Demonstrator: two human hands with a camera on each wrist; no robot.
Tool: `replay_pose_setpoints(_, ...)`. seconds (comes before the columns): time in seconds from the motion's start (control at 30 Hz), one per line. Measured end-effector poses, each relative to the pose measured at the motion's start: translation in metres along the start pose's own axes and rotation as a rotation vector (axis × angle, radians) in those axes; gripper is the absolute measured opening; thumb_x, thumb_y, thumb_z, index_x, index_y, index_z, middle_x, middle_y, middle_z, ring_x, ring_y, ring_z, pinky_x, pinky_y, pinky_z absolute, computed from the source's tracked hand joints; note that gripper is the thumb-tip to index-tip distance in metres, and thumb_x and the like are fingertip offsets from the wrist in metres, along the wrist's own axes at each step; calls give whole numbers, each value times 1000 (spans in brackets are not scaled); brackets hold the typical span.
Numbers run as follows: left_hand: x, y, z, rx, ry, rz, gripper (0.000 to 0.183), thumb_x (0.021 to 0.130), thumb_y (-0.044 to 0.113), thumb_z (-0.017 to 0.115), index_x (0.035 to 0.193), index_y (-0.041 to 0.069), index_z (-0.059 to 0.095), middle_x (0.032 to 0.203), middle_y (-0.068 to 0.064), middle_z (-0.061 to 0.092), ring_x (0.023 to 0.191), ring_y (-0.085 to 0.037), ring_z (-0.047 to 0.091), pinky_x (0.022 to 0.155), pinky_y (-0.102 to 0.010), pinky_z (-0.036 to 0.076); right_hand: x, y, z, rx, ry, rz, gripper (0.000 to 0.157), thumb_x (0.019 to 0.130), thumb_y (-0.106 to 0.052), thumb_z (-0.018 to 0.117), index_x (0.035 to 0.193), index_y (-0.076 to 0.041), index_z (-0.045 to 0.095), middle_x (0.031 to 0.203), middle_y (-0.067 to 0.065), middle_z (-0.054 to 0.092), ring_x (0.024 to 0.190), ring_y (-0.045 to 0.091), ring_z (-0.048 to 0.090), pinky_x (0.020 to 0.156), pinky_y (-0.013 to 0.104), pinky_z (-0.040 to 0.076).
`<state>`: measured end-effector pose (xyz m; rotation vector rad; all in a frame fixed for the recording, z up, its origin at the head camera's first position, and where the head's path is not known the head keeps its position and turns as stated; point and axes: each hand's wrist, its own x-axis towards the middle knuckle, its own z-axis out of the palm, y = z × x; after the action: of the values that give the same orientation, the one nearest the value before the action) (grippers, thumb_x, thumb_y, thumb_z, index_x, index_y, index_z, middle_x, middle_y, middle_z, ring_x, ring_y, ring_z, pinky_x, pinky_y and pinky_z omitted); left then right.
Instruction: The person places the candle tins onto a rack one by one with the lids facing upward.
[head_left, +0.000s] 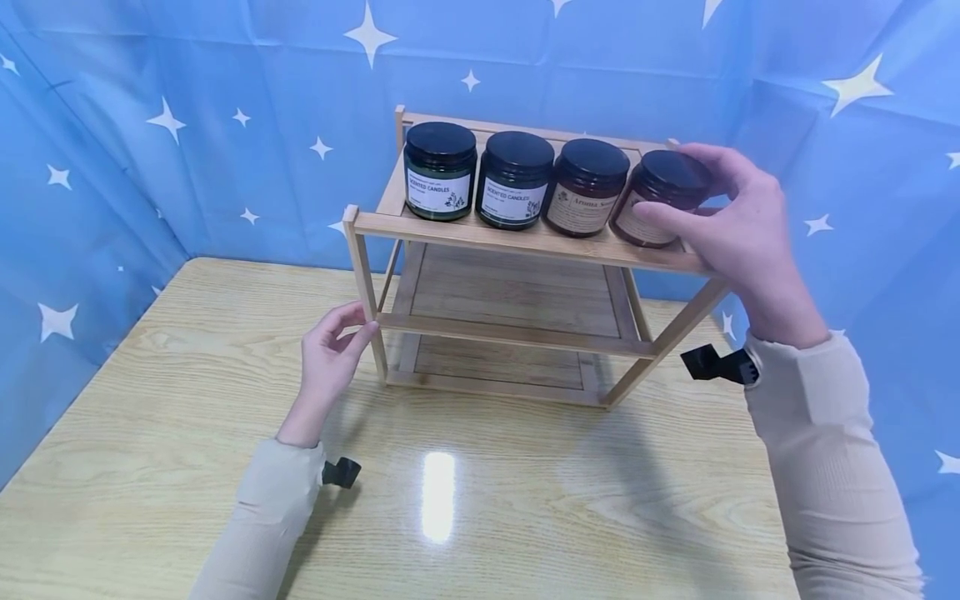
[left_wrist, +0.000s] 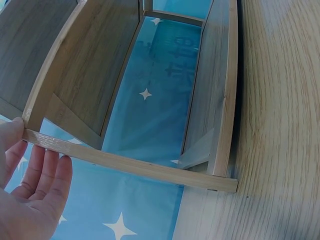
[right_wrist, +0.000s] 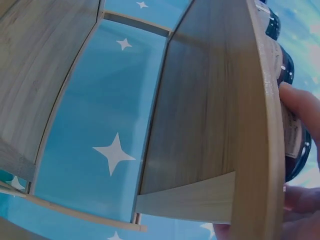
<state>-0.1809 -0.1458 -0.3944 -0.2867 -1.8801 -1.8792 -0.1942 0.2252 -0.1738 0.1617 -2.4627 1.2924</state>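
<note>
My right hand (head_left: 753, 225) grips the rightmost amber candle jar (head_left: 643, 225), thumb at its front and fingers behind the black lid. That jar stands at the right end of the top tier of a wooden shelf rack (head_left: 517, 335). To its left, in one row, come another amber candle jar (head_left: 577, 208) and two dark green candle jars (head_left: 438, 196) (head_left: 512, 204) with white labels. Lower down, my left hand (head_left: 330, 350) holds the rack's left front post (left_wrist: 125, 162), thumb on one side and fingertips on the other. In the right wrist view the rack's edge partly hides my right hand.
The rack stands on a light wood-grain table (head_left: 510, 508) and has lower tiers (head_left: 510, 287) under the top one. Behind and beside it hangs a blue curtain (head_left: 285, 75) with white stars. A black wrist mount (head_left: 716, 365) juts out from the right sleeve, close to the rack's right leg.
</note>
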Motion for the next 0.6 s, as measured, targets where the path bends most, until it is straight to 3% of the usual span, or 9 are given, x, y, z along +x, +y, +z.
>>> replay_pose_setpoints(0.1,0,1,1,-4,-2,-1,26,84,-11,62,109,-14,59,91,14,64,89,-5,60,79,-17,53,-3,2,-1,-26,-9,-13,64,74,-20,81,132,-17,53,105,-11,60,90,6,51,77,17,36)
replay_pose_setpoints(0.2,0,0,1,-8,-3,-2,25,84,-11,62,109,-15,58,91,14,64,88,-5,60,79,-17,53,-9,2,-2,0,6,-18,64,77,-19,78,134,-13,50,110,-7,58,97,7,51,78,14,40)
replay_pose_setpoints(0.33,0,0,1,-9,-5,-17,25,84,-11,62,109,-14,58,90,13,64,88,-5,60,79,-17,53,-21,-1,-1,86,137,-37,56,82,-14,72,133,-11,50,115,-2,55,103,11,51,82,17,46)
replay_pose_setpoints(0.47,0,4,2,7,1,-48,25,85,-9,62,109,-12,60,90,11,63,88,-5,60,79,-18,53,-41,-2,4,294,309,-108,41,82,-4,68,122,-7,58,114,6,56,103,16,51,86,24,46)
replay_pose_setpoints(0.6,-3,12,5,39,59,-46,23,85,-6,63,108,-9,61,92,7,63,88,-5,60,79,-17,53,-66,2,16,514,365,-226,35,80,8,64,113,2,60,108,13,58,99,21,52,84,26,47)
